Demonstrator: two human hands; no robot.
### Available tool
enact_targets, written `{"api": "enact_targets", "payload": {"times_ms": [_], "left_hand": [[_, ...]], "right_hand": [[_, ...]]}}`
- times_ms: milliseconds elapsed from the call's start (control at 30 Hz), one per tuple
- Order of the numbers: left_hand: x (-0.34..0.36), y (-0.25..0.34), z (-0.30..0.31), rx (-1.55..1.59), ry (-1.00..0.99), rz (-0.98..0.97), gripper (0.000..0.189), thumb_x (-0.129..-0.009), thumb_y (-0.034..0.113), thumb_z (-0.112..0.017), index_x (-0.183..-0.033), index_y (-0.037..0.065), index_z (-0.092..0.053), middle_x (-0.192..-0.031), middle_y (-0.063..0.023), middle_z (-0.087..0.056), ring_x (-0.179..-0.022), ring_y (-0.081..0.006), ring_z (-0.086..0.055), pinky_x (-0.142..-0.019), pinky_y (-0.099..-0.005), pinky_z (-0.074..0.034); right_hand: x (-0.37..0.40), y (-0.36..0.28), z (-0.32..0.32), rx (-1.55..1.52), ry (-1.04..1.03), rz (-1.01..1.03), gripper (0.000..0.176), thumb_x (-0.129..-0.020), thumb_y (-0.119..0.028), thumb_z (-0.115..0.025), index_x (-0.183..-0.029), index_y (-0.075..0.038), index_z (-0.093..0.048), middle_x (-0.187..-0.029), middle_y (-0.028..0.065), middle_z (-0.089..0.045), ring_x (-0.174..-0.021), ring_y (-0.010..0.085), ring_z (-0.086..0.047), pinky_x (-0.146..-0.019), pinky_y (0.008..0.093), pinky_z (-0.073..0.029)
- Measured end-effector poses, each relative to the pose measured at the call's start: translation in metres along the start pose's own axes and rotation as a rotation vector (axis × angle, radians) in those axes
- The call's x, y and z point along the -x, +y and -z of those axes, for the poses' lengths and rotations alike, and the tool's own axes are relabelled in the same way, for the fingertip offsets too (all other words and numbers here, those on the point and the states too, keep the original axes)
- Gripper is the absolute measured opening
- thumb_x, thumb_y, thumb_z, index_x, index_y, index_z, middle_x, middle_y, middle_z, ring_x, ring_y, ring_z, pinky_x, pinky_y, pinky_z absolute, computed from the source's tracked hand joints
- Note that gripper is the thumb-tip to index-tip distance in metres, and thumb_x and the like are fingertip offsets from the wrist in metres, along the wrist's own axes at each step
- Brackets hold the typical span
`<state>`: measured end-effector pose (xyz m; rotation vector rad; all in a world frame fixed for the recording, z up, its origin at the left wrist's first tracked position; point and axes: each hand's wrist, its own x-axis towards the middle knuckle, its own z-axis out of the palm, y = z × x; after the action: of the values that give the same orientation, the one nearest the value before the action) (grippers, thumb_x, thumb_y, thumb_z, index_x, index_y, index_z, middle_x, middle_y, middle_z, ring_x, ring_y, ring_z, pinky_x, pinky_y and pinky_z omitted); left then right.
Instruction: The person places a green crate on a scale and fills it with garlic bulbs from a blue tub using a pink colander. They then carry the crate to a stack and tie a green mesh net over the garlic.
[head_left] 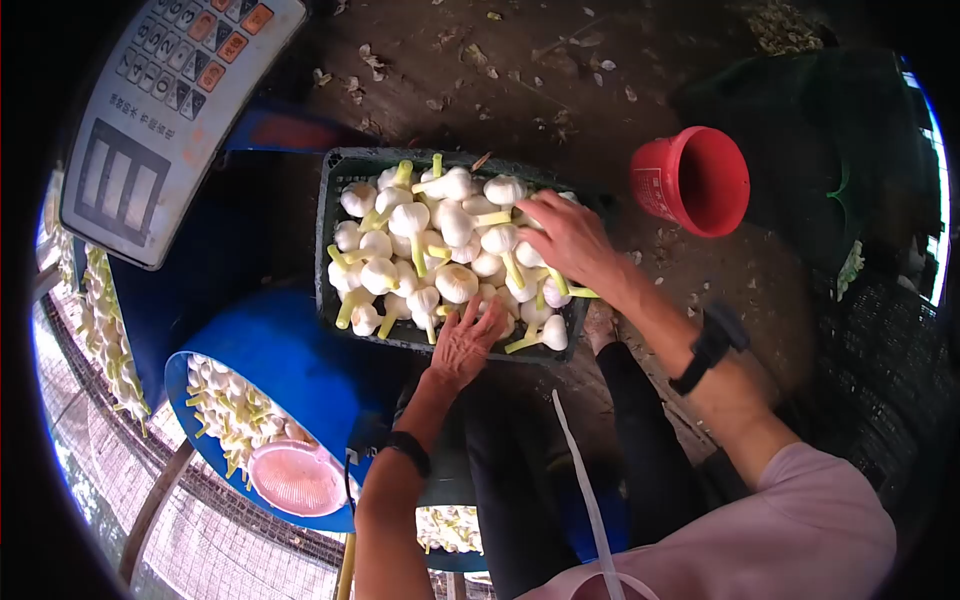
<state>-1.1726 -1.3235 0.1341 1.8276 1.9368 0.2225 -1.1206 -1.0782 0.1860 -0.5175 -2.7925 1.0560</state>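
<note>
- Garlic bulbs [430,250] fill a dark crate [326,240] at centre, left of a red bucket [700,180].
- I see the left hand [465,345] spread flat on the near bulbs.
- Right hand [570,240] curls over the right-side bulbs; I cannot tell its grip.

Garlic [440,250] fills the crate [324,250] in a loose heap, piled to the rim and a little above it at the far edge; the bulbs are white, round and clean, each with a short, pale yellow-green stalk stub; they lie every way, stalks pointing up, sideways and down, bulbs touching one another; the crate is dark, rectangular and shallow, with slotted walls, and sits level.
</note>
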Motion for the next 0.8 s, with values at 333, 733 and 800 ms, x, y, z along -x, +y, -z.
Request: {"api": "enact_targets", "payload": {"times_ms": [333, 733, 800], "left_hand": [[-0.003, 0.024, 0.043, 0.65, 0.524, 0.638, 0.024, -0.077, -0.004, -0.052, -0.099, 0.002, -0.059, -0.092, -0.0154, -0.059, -0.083, -0.0331, -0.059, -0.073, -0.0354, -0.048], [0.064, 0.013, 0.051, 0.633, 0.762, 1.045, 0.013, -0.083, -0.002, -0.052, -0.093, 0.002, -0.06, -0.087, -0.0106, -0.059, -0.076, -0.02, -0.057, -0.064, -0.028, -0.045], [0.058, -0.003, 0.066, 0.523, 0.843, 1.047, 0.012, -0.084, 0.001, -0.055, -0.094, 0.002, -0.059, -0.087, -0.0096, -0.058, -0.073, -0.0176, -0.055, -0.062, -0.0274, -0.044]], "right_hand": [[0.016, -0.006, -0.013, -0.171, 0.287, -0.174, 0.015, -0.076, -0.004, -0.058, -0.091, -0.003, -0.06, -0.079, 0.0134, -0.057, -0.076, 0.0315, -0.058, -0.065, 0.0395, -0.046], [-0.115, 0.05, 0.011, 0.095, -0.133, 0.132, 0.011, -0.071, -0.011, -0.061, -0.065, -0.004, -0.055, -0.064, 0.0103, -0.058, -0.064, 0.0231, -0.059, -0.061, 0.0374, -0.047], [-0.129, 0.042, 0.075, -0.469, -0.537, -0.346, 0.014, -0.078, -0.017, -0.061, -0.081, -0.004, -0.065, -0.073, 0.0041, -0.064, -0.066, 0.0108, -0.06, -0.059, 0.0257, -0.049]]}}
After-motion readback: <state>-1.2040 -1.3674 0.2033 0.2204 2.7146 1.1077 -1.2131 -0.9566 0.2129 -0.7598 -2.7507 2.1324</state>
